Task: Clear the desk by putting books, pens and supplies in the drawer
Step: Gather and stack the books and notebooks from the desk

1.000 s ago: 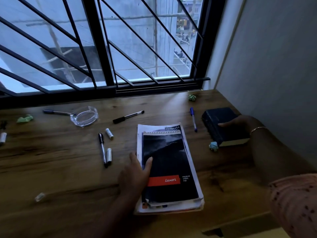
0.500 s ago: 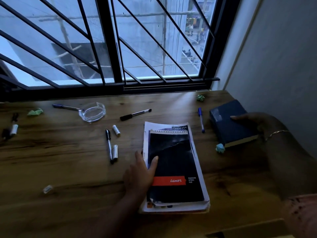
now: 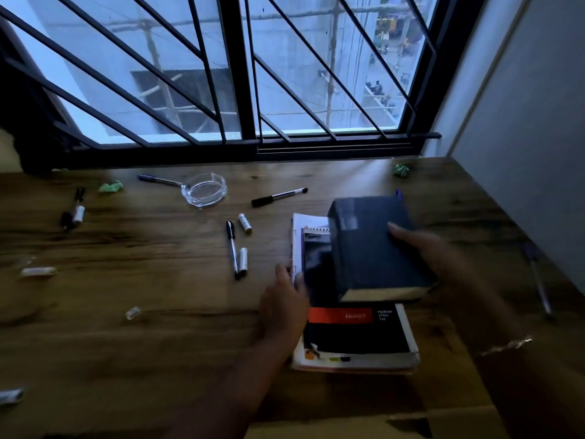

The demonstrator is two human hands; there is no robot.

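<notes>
My right hand [image 3: 421,248] holds the thick dark book [image 3: 373,245], fingers spread on its cover, over the far part of the notebook pile [image 3: 357,337]; I cannot tell if the book touches the pile. My left hand [image 3: 281,305] lies flat and open on the left edge of this pile, near the front edge of the desk [image 3: 142,312]. Two black pens [image 3: 232,248] [image 3: 278,197] lie left of the pile. A glass dish [image 3: 205,193] stands near the back edge. Another pen [image 3: 538,280] lies at the right edge.
</notes>
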